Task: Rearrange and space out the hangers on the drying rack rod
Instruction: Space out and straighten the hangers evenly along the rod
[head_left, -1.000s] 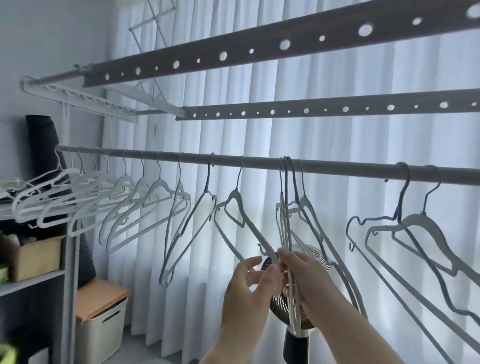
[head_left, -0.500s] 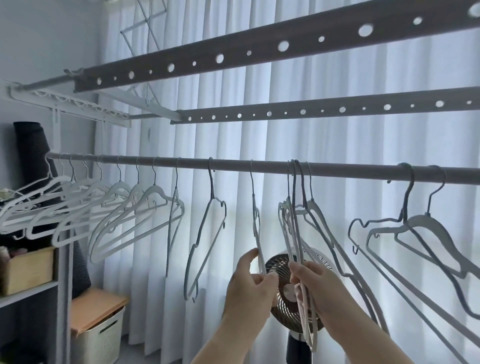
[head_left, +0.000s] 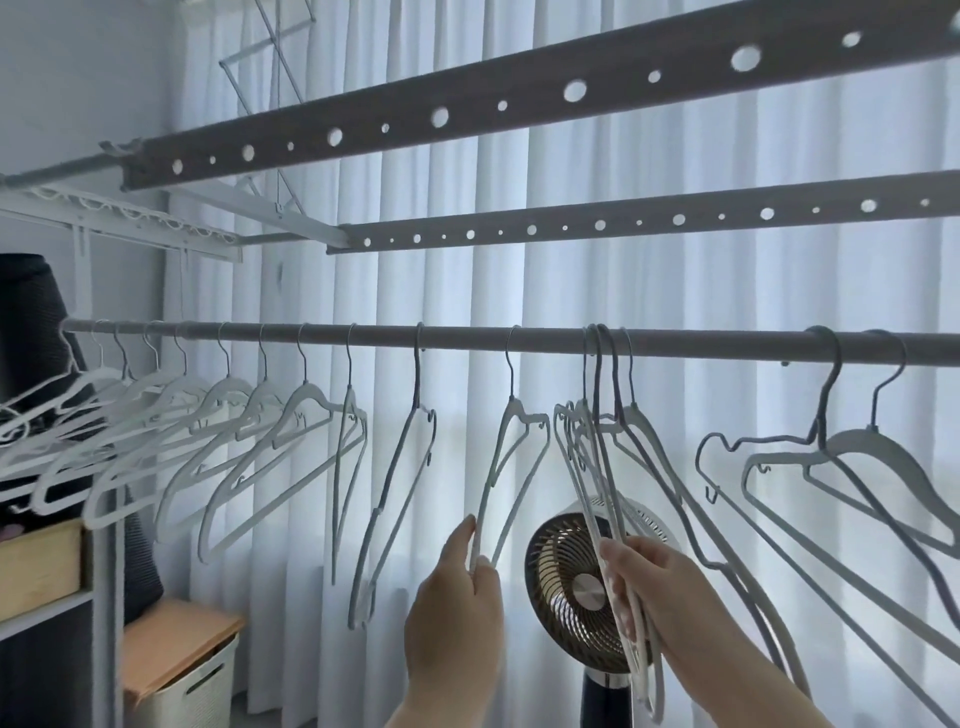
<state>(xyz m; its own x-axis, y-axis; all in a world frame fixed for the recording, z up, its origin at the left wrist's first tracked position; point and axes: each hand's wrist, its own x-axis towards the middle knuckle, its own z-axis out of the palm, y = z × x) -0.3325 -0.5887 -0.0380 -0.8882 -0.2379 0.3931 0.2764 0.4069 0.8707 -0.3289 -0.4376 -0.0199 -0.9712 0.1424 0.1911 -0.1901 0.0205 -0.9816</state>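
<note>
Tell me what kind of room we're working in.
Probably a home laundry or drying corner: a rod of empty hangers, perforated drying-rack bars overhead, and a fan before the sheer curtains.

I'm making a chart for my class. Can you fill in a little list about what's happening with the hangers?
place: drying rack rod in front of white curtains
left hand: pinching the bottom of a single hanger
right hand: holding a bunch of hangers crowded together
left end of rod: hangers spaced in a row
right end of rod: two hangers close together
behind the hands: round fan
</note>
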